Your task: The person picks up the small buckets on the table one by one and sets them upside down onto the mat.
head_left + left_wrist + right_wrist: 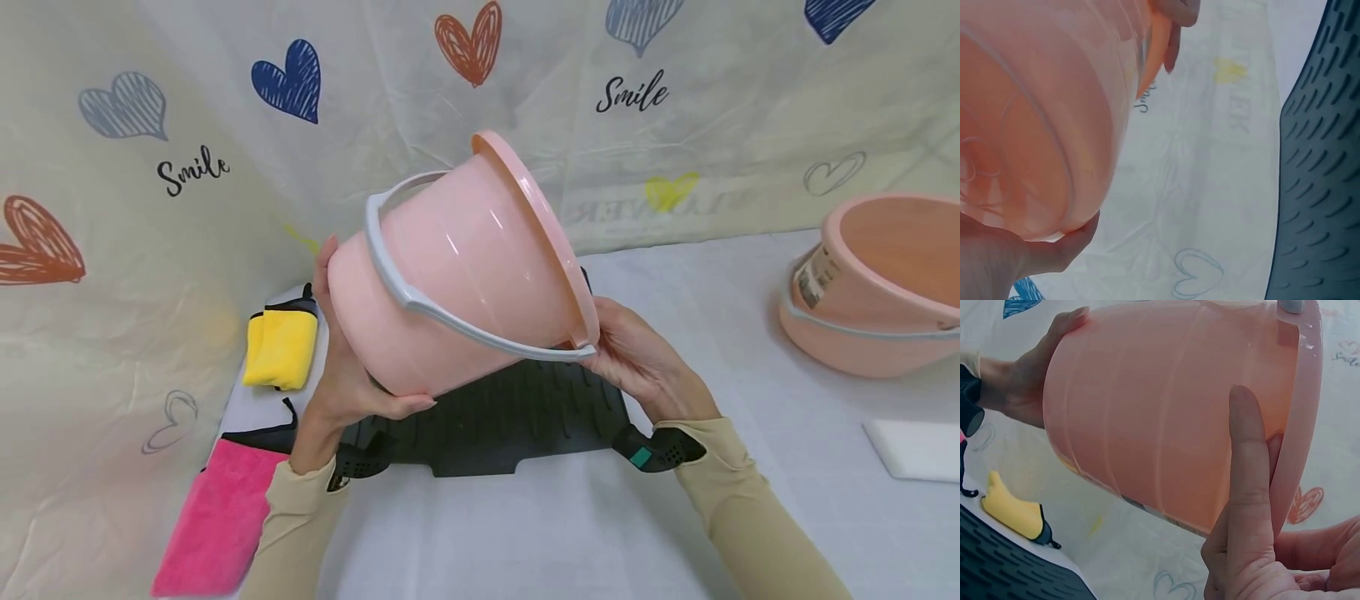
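Handling the pink bucket [450, 250]: the bucket is in the air, carried in front of the person on its side, base to the left, mouth turned to the right. In the head view it appears over the black ribbed mat [480, 425] on the bench [480, 542]. The step in hand appears to be steadying and turning the bucket.

For good control, support the base and rim together so that neither end drops. Turn with both wrists at the same rate. Let the grey handle [405, 293] swing freely along the wall; a snagged handle could twist the grip. Apply only light pressure at the rim, since the plastic seems smooth and may slip. Before any lowering, level the bucket so that the base meets the surface first.

Pose: the left hand [341, 379] cups the base, fingers spread around the far side, thumb along the underside. The right hand [637, 354] grips the lower rim, with one finger [1249, 469] straight along the outer wall; its other fingers are partly hidden, so their exact placement cannot be confirmed. Both forearms rise from the lower edge of the head view and angle inward toward the bucket.
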`<act>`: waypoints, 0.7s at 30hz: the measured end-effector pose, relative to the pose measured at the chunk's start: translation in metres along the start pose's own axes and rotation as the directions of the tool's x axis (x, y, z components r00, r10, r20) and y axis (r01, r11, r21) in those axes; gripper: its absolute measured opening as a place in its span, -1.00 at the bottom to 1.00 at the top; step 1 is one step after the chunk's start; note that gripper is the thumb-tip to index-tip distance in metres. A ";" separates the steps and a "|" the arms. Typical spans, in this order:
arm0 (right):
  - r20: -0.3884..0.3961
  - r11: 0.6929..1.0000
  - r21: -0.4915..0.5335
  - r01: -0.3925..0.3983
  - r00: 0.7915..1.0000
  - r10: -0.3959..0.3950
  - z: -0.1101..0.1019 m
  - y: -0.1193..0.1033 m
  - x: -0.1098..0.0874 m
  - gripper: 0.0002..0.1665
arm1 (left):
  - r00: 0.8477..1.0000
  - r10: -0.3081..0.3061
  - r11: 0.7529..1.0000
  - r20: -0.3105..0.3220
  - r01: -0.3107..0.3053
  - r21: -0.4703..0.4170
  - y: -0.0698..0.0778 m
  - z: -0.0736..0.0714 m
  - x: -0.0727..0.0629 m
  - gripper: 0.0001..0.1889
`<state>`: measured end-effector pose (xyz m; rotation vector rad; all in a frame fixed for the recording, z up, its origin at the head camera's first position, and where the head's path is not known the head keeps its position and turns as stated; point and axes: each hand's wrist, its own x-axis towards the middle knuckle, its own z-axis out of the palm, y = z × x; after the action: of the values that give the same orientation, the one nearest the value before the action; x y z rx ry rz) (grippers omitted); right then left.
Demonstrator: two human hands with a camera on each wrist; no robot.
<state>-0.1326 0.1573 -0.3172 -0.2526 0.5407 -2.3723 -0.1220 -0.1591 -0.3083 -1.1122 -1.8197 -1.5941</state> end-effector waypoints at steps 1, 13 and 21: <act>-0.006 1.000 -0.008 -0.003 1.000 0.003 0.001 0.000 0.000 -0.69 | 1.000 0.004 1.000 -0.005 -0.004 -0.004 -0.001 0.000 0.000 0.44; -0.054 0.997 -0.074 -0.029 0.998 0.026 0.004 0.001 0.006 -0.73 | 0.998 0.001 1.000 -0.058 -0.001 -0.014 -0.004 -0.002 -0.003 0.40; 0.018 0.999 -0.010 -0.049 0.999 0.049 0.003 0.002 0.006 -0.68 | 0.995 -0.006 0.999 -0.099 0.003 -0.032 -0.012 0.001 -0.006 0.32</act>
<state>-0.1348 0.1514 -0.3156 -0.2615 0.5434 -2.3184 -0.1283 -0.1601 -0.3206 -1.0245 -1.7393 -1.6561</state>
